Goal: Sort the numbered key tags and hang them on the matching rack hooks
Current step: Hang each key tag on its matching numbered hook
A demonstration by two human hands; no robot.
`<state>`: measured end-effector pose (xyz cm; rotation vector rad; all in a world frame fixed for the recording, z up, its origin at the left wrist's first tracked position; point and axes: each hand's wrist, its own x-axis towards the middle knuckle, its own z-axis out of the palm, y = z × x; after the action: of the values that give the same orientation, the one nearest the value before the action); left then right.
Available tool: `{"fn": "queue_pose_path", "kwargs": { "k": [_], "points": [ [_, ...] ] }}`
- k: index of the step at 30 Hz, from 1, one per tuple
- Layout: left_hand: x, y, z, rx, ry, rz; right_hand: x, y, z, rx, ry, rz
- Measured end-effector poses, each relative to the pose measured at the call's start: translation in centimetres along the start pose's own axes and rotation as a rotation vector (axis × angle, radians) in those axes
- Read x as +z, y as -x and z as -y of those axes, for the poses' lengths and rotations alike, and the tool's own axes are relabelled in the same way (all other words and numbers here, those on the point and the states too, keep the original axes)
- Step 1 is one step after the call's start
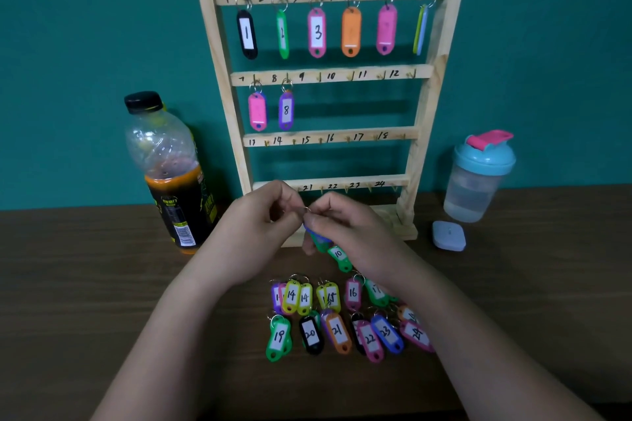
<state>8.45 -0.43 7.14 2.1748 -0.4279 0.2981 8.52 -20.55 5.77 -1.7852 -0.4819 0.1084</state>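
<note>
A wooden rack (424, 133) stands at the back of the table with numbered hooks. Tags hang on hooks 1 to 6 in the top row, and a pink tag (257, 110) and purple tag 8 (286, 110) hang in the second row. In front of the rack's base, my left hand (260, 229) and my right hand (345, 225) meet and pinch the metal ring of a blue and green tag pair (319, 240). Its number is hidden. Green tag 10 (338, 256) lies just below my right hand. Several loose tags (337, 330), numbered 14 to 24, lie in two rows nearer me.
A half-full drink bottle (171, 178) stands left of the rack. A clear shaker cup with a blue and pink lid (478, 178) stands to the right, with a small grey-blue box (448, 235) beside it. The brown table (85, 284) meets a teal wall.
</note>
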Motion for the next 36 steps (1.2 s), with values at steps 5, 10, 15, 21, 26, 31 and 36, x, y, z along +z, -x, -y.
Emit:
{"fn": "queue_pose_path", "kwargs": {
  "k": [5,10,15,21,26,31,36],
  "points": [
    [0.1,0.0,-0.3,-0.022,0.029,-0.012,0.4,0.0,0.1,-0.097,0.196,-0.14],
    [0.3,-0.1,-1.3,-0.102,0.231,-0.072,0.5,-0.1,0.1,-0.144,0.21,-0.243],
    [1.4,-0.1,-2.3,-0.208,0.455,-0.199,0.8,-0.5,0.4,-0.181,0.185,-0.321],
    [0.6,-0.3,-2.4,-0.24,0.538,-0.179,1.0,-1.3,0.8,-0.238,0.224,-0.357],
    [0.0,-0.4,-2.3,-0.227,0.555,-0.289,0.8,-2.5,2.1,-0.26,0.222,-0.402],
    [-0.7,-0.6,-2.2,-0.205,0.586,-0.34,-0.7,-5.3,5.8,-0.3,0.164,-0.616],
    [-0.9,-0.6,-2.2,-0.179,0.574,-0.329,-2.0,-7.6,9.6,-0.309,0.17,-0.73]
  ]
}}
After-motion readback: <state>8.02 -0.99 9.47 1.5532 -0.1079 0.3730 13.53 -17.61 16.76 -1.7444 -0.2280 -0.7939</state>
